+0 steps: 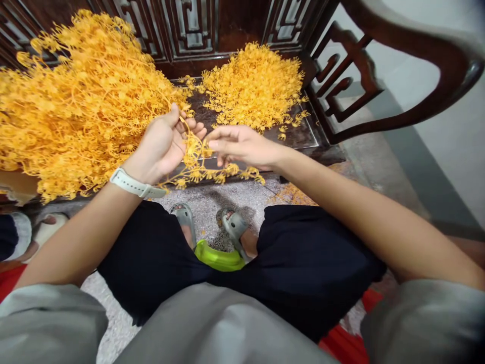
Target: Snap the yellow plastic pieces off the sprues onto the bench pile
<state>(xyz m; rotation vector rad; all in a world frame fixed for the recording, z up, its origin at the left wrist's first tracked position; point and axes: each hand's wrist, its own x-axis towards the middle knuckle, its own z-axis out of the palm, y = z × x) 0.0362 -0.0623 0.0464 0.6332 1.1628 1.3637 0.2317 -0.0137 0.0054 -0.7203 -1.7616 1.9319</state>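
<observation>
My left hand (164, 141), with a pale watch strap at the wrist, holds a branched yellow plastic flower sprig (195, 151) between thumb and fingers. Some of its stems hang below the hands toward the right. From the other side, my right hand (244, 146) pinches the sprig with thumb and forefinger; the exact part between these fingertips is hidden. Behind my left hand rises a large heap of yellow sprigs (83, 96). A smaller pile of short yellow pieces (253, 86) lies beyond my right hand, with a few loose ones around it.
Both piles rest on a dark carved wooden bench (308, 126) with a curved armrest (432, 35) at right. A lime-green plastic thing (220, 259) is between my sandalled feet. Yellow bits (293, 194) litter the speckled floor. Another person's foot (49, 227) shows at the left edge.
</observation>
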